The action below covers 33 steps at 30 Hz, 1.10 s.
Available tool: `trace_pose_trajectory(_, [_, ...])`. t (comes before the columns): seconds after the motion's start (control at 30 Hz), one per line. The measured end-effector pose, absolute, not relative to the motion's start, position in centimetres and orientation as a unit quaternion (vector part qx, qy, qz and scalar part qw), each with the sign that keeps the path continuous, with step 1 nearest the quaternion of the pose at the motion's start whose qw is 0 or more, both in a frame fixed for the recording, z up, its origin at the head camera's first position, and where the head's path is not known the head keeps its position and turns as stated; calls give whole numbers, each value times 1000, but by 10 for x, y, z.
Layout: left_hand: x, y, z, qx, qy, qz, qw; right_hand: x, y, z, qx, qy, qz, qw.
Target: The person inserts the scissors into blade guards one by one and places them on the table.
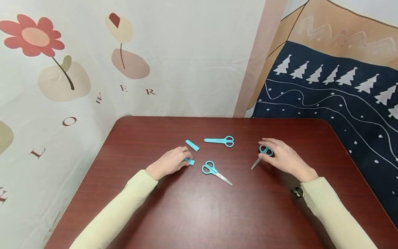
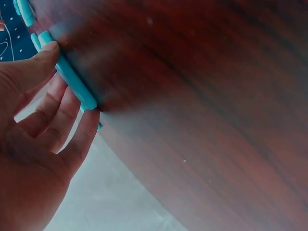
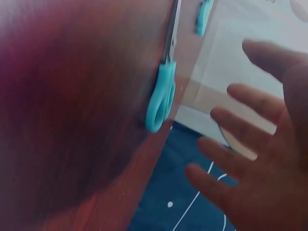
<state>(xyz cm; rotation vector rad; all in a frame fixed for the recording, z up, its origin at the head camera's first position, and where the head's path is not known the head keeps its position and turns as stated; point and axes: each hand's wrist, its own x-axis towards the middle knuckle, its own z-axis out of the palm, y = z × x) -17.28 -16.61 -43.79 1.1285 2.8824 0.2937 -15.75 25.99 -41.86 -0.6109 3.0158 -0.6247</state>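
My left hand (image 1: pixel 171 162) pinches a turquoise scissors cover (image 1: pixel 190 162) between thumb and fingers; in the left wrist view the cover (image 2: pixel 76 85) lies low over the table. My right hand (image 1: pixel 285 157) hovers with spread fingers beside a pair of scissors (image 1: pixel 256 163) with turquoise handles and bare blades. The right wrist view shows these scissors (image 3: pixel 166 74) on the table, apart from the fingers. A second pair of bare-bladed scissors (image 1: pixel 212 170) lies between the hands, its tip toward the front right.
Past the left hand lies another loose turquoise cover (image 1: pixel 192 145). Near it is a pair of scissors (image 1: pixel 217 141) with its blades inside a cover. All rest on a dark red-brown table (image 1: pixel 199 214), with a printed curtain (image 1: pixel 192 58) behind its far edge.
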Motion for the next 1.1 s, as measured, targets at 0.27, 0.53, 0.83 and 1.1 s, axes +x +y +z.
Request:
trace_pose_trajectory(0.27, [-167, -170, -438, 355, 930, 91, 12, -174, 268, -421, -241, 946, -209, 55])
trace_pose_trajectory(0.53, [-161, -176, -436, 360, 927, 103, -4, -179, 271, -429, -281, 935, -194, 94])
trace_pose_trajectory(0.83, [-156, -179, -436, 351, 928, 124, -7, -178, 276, -440, -293, 934, -188, 85])
trace_pose_trajectory(1.1, [-150, -178, -435, 337, 932, 134, 2, -174, 274, -438, -271, 941, -187, 78])
